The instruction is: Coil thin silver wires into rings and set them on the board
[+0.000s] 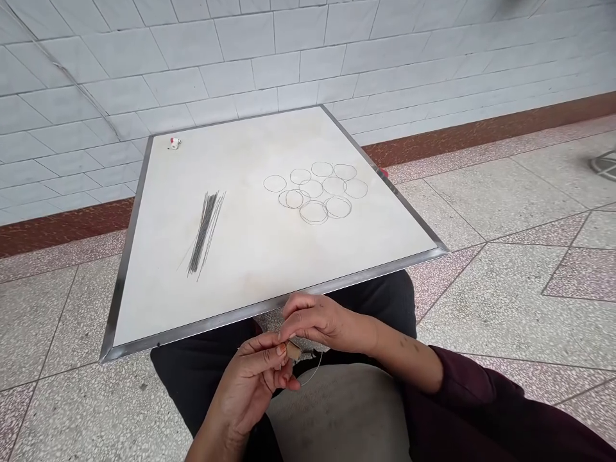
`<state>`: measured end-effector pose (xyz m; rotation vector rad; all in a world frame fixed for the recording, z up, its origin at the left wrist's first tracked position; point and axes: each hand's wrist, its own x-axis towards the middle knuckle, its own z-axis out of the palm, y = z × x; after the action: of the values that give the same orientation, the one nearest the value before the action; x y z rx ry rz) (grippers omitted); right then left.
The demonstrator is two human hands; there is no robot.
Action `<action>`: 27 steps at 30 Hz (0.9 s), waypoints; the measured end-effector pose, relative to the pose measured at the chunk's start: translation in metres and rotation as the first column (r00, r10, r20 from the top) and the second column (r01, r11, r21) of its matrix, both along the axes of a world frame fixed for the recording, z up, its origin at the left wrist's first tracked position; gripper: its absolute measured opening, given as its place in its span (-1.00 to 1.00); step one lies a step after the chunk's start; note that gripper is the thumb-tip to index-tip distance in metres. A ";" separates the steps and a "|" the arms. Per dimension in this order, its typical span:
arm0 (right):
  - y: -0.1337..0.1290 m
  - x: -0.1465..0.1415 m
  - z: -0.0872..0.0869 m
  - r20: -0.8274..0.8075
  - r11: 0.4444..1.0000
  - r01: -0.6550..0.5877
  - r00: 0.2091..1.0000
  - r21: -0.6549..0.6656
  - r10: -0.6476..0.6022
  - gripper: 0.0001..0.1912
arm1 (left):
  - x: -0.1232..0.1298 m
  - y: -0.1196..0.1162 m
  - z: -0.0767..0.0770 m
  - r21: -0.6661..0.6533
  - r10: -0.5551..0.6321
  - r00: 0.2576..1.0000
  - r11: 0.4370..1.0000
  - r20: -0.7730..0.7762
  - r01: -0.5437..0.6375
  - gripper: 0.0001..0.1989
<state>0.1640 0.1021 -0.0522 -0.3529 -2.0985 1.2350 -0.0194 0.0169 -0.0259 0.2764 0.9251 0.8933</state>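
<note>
My left hand [257, 372] is closed in front of my lap, below the table's near edge. A thin wire [316, 371] curves out from its fingers in a partial loop. Beside the left thumb is a small tan piece [293, 350], partly covered by fingers; its kind is unclear. My right hand [322, 321] bends over from the right, its thumb and forefinger pinched together against the left fingertips. What the right fingertips hold is hidden. On the table, several thin wire rings [314, 212] lie overlapping at the right, and a bundle of straight wires [205, 234] lies at the left.
The white table [250, 256] has a metal rim and stands near a tiled wall [250, 76]. A small white object with red on it [174, 144] sits at its far left corner. A round metal frame [605, 165] is on the floor at far right.
</note>
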 end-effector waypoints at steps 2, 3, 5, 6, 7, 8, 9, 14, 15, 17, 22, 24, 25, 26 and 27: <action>0.001 0.001 0.001 0.026 0.999 0.000 1.000 0.036 -0.001 -0.74 | 0.000 0.000 -0.001 -0.005 -0.004 1.000 1.000 -0.017 0.004 -0.86; 0.001 0.002 0.002 0.044 0.998 0.003 0.999 0.062 -0.006 -0.74 | 0.000 0.000 -0.001 -0.007 -0.004 1.000 1.000 -0.027 0.004 -0.85; 0.002 0.003 0.003 0.081 0.990 0.012 0.996 0.143 -0.024 -0.76 | 0.000 0.001 -0.002 -0.014 -0.006 0.999 1.000 -0.045 0.005 -0.85; 0.002 0.003 0.004 0.100 0.982 0.010 0.995 0.190 -0.029 -0.76 | 0.000 0.002 -0.002 -0.018 -0.008 0.999 1.000 -0.053 0.007 -0.85; 0.001 0.003 0.005 0.117 0.972 0.005 0.993 0.234 -0.034 -0.75 | 0.000 0.003 -0.002 -0.020 -0.013 0.998 1.000 -0.059 0.012 -0.85; 0.002 0.003 0.006 0.136 0.962 -0.005 0.990 0.271 -0.033 -0.73 | 0.000 0.003 -0.002 -0.019 -0.025 0.998 1.000 -0.065 0.024 -0.86; 0.002 0.003 0.007 0.156 0.954 -0.018 0.987 0.299 -0.030 -0.71 | 0.000 0.004 -0.002 -0.014 -0.040 0.997 0.999 -0.069 0.039 -0.87; 0.004 0.002 0.013 0.198 0.929 -0.041 0.980 0.368 -0.035 -0.69 | 0.002 0.005 -0.003 -0.007 -0.042 0.997 0.999 -0.059 0.042 -0.87; 0.005 0.002 0.013 0.192 0.929 -0.032 0.981 0.369 -0.043 -0.70 | 0.002 0.004 -0.003 -0.016 -0.022 0.998 1.000 -0.050 0.022 -0.86; 0.006 0.001 0.014 0.174 0.934 -0.005 0.983 0.359 -0.062 -0.71 | 0.002 0.004 -0.003 -0.031 0.011 1.000 0.999 -0.029 -0.012 -0.86; 0.006 0.001 0.012 0.141 0.951 0.038 0.986 0.306 -0.085 -0.72 | 0.002 0.004 -0.002 -0.056 0.030 0.998 0.998 0.046 -0.027 -0.90; 0.006 0.002 0.012 0.137 0.957 0.041 0.987 0.288 -0.083 -0.73 | 0.001 0.003 -0.002 -0.060 0.032 0.999 0.998 0.044 -0.029 -0.89; 0.006 0.003 0.012 0.138 0.958 0.042 0.987 0.283 -0.084 -0.73 | 0.001 0.003 -0.002 -0.058 0.030 0.999 0.998 0.034 -0.028 -0.89; 0.006 0.003 0.012 0.140 0.959 0.042 0.987 0.281 -0.084 -0.74 | 0.000 0.003 -0.003 -0.053 0.026 0.999 0.998 0.020 -0.025 -0.87; 0.006 0.003 0.012 0.139 0.960 0.042 0.987 0.277 -0.083 -0.75 | 0.000 0.003 -0.004 -0.048 0.021 1.000 0.999 0.008 -0.021 -0.86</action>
<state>0.1671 0.1080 -0.0402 -0.3928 -2.3311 0.8885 -0.0195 0.0200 -0.0297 0.2218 0.9419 0.8894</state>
